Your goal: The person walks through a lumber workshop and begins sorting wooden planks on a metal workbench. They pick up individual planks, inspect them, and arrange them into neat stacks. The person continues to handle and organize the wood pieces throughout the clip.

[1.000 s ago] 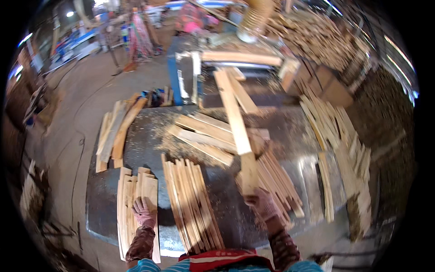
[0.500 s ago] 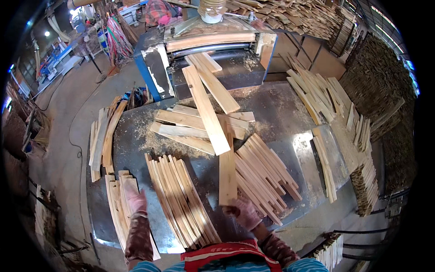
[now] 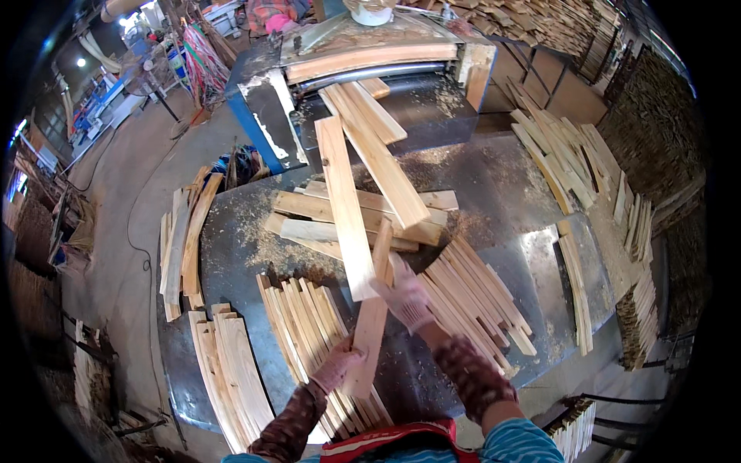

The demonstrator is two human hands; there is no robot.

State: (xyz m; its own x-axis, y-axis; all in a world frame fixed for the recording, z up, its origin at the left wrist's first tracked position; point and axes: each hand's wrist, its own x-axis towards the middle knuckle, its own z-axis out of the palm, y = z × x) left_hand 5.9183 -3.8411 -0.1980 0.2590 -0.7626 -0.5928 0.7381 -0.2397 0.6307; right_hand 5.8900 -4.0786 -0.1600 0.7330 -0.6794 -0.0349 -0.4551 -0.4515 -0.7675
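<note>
Both hands on one board, right over the table!
Big metal table (image 3: 231,278) spreads beneath the fingers, the blue-sided machine (image 3: 370,46) well beyond them; one row of strips (image 3: 472,297) sits just right of the right fingers, another row (image 3: 305,320) runs beside and under the left; nearer the body, a red apron (image 3: 397,441), pale marking too small to read; and here's the held board (image 3: 373,328), slanting between the hands, left hand (image 3: 337,365) clamped on its lower left edge, right hand (image 3: 407,297) touching higher on its right, grip tightness impossible to tell!
</note>
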